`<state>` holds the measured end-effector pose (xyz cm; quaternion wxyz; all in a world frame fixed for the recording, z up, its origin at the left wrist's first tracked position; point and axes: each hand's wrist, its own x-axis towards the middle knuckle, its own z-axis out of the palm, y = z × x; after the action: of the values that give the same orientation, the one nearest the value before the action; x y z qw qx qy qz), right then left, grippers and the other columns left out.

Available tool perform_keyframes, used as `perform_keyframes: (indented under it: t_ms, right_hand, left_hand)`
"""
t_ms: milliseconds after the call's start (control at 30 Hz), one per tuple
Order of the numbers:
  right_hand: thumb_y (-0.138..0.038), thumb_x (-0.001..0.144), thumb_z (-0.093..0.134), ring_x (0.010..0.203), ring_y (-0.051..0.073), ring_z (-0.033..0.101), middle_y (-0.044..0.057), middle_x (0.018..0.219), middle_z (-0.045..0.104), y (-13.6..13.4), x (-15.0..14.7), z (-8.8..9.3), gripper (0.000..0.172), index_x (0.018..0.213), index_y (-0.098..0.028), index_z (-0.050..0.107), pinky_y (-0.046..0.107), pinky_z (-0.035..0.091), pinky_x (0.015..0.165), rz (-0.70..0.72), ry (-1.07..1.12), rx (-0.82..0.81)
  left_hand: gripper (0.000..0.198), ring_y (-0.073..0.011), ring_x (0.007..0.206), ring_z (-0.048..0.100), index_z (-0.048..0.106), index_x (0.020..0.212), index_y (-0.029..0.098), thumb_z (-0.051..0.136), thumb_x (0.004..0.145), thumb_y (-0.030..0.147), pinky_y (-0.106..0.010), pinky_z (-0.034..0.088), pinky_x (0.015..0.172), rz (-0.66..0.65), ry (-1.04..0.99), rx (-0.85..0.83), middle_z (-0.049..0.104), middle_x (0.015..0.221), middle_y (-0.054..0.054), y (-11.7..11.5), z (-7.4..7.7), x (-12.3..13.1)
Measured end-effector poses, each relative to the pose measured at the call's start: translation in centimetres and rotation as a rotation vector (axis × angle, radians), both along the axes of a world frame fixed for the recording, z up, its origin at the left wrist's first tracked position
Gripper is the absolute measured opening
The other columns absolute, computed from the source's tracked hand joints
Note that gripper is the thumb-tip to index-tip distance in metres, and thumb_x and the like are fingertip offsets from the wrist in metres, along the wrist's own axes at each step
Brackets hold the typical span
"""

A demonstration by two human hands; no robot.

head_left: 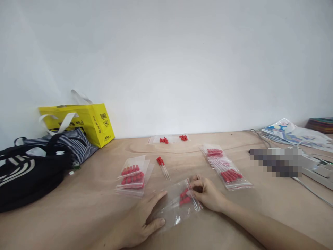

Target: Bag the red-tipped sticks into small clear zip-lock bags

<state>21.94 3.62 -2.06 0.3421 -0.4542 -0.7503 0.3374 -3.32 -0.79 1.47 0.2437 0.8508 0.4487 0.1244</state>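
Note:
A clear zip-lock bag [170,210] lies at the front middle of the table, with red-bulbed droppers [185,198] in its right end. My left hand [145,215] rests at the bag's left end, thumb and fingers spread apart along its edges. At the zip end, my right hand [204,192] is closed in a pinch, thumb by the red bulbs and fingers at the bag's mouth; exactly what lies between the fingertips is partly hidden. A few loose droppers [161,163] with thin clear stems lie just beyond the bag.
Filled dropper bags lie in a left stack [132,177], a right row [226,168] and a flat group [171,139] near the wall. A black bag [31,177] and yellow bag [96,125] stand left. Papers [293,133] and a power strip [319,175] with cables are right.

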Motion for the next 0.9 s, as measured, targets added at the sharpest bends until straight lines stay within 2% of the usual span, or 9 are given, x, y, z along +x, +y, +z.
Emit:
perform_keyframes:
  t_ms: [133, 233, 267, 333, 400, 467, 733, 800, 900]
  right_hand:
    - [-0.028, 0.079, 0.046, 0.080, 0.015, 0.052, 0.003, 0.079, 0.056, 0.2, 0.0, 0.6, 0.024, 0.080, -0.024, 0.069, 0.026, 0.041, 0.073, 0.172, -0.142, 0.067]
    - [-0.028, 0.077, 0.048, 0.080, 0.014, 0.054, 0.003, 0.079, 0.061, 1.5, 0.9, 1.1, 0.022, 0.079, -0.019, 0.068, 0.025, 0.042, 0.072, 0.351, -0.059, -0.081]
    - [-0.028, 0.074, 0.051, 0.075, 0.013, 0.055, 0.002, 0.075, 0.062, 2.3, 1.2, 1.3, 0.020, 0.076, -0.017, 0.068, 0.024, 0.042, 0.068, 0.340, -0.017, -0.147]
    - [-0.027, 0.066, 0.058, 0.061, 0.011, 0.054, 0.000, 0.064, 0.061, 4.0, 1.6, 1.5, 0.014, 0.068, -0.015, 0.065, 0.022, 0.042, 0.058, 0.173, 0.053, -0.224]
    - [-0.023, 0.061, 0.061, 0.052, 0.009, 0.049, -0.002, 0.055, 0.057, 5.8, 1.2, 1.5, 0.009, 0.061, -0.015, 0.061, 0.021, 0.039, 0.051, -0.039, 0.096, -0.200]
    - [-0.022, 0.060, 0.061, 0.050, 0.009, 0.047, -0.003, 0.052, 0.054, 7.4, -0.4, 1.4, 0.008, 0.057, -0.015, 0.057, 0.020, 0.036, 0.048, -0.135, 0.107, -0.163]
    - [-0.031, 0.057, 0.067, 0.059, 0.010, 0.051, 0.000, 0.068, 0.058, 11.8, -9.8, 1.0, 0.025, 0.075, -0.017, 0.055, 0.020, 0.036, 0.053, -0.272, 0.113, -0.157]
    - [-0.033, 0.056, 0.068, 0.060, 0.011, 0.051, 0.000, 0.067, 0.059, 12.6, -11.0, 1.2, 0.026, 0.072, -0.017, 0.056, 0.021, 0.036, 0.053, -0.294, 0.100, -0.172]
    - [-0.030, 0.054, 0.069, 0.055, 0.012, 0.051, -0.001, 0.054, 0.055, 13.4, -12.0, 1.3, 0.018, 0.056, -0.018, 0.056, 0.023, 0.034, 0.052, -0.303, 0.075, -0.207]
  left_hand:
    - [0.054, -0.0280, 0.115, 0.039, 0.034, 0.130, 0.025, 0.053, 0.080, 0.031, -0.043, 0.031, 0.096, -0.007, 0.014, -0.016, 0.041, 0.131, -0.006, 0.1, 0.3, 0.0]
    - [0.053, -0.0268, 0.115, 0.040, 0.034, 0.130, 0.026, 0.053, 0.080, 0.030, -0.042, 0.032, 0.096, -0.019, 0.010, -0.009, 0.042, 0.130, -0.005, 0.0, 0.4, 0.1]
    - [0.053, -0.0264, 0.115, 0.040, 0.034, 0.130, 0.026, 0.053, 0.080, 0.030, -0.041, 0.032, 0.096, -0.018, 0.012, -0.007, 0.041, 0.130, -0.005, -0.1, 0.5, 0.1]
    - [0.053, -0.0260, 0.115, 0.039, 0.035, 0.129, 0.026, 0.053, 0.080, 0.030, -0.041, 0.032, 0.096, 0.002, 0.017, 0.007, 0.041, 0.130, -0.005, -0.1, 0.4, 0.1]
    - [0.053, -0.0260, 0.115, 0.040, 0.035, 0.129, 0.027, 0.054, 0.079, 0.029, -0.042, 0.031, 0.096, 0.015, 0.015, 0.015, 0.042, 0.130, -0.004, -0.1, 0.4, 0.1]
    - [0.053, -0.0259, 0.115, 0.040, 0.035, 0.129, 0.027, 0.054, 0.080, 0.029, -0.042, 0.032, 0.096, 0.009, 0.013, 0.011, 0.042, 0.130, -0.004, -0.1, 0.3, 0.1]
    - [0.052, -0.0255, 0.115, 0.040, 0.035, 0.129, 0.027, 0.053, 0.080, 0.030, -0.040, 0.032, 0.096, 0.000, 0.008, 0.012, 0.042, 0.130, -0.003, -0.2, 0.3, 0.1]
    - [0.052, -0.0257, 0.115, 0.039, 0.035, 0.129, 0.027, 0.053, 0.081, 0.031, -0.040, 0.032, 0.096, -0.011, 0.022, -0.006, 0.041, 0.131, -0.004, -0.3, 0.3, 0.0]
    - [0.052, -0.0263, 0.115, 0.040, 0.036, 0.128, 0.027, 0.055, 0.080, 0.032, -0.040, 0.031, 0.097, 0.018, 0.002, 0.019, 0.043, 0.130, -0.003, -0.4, 0.0, 0.0]
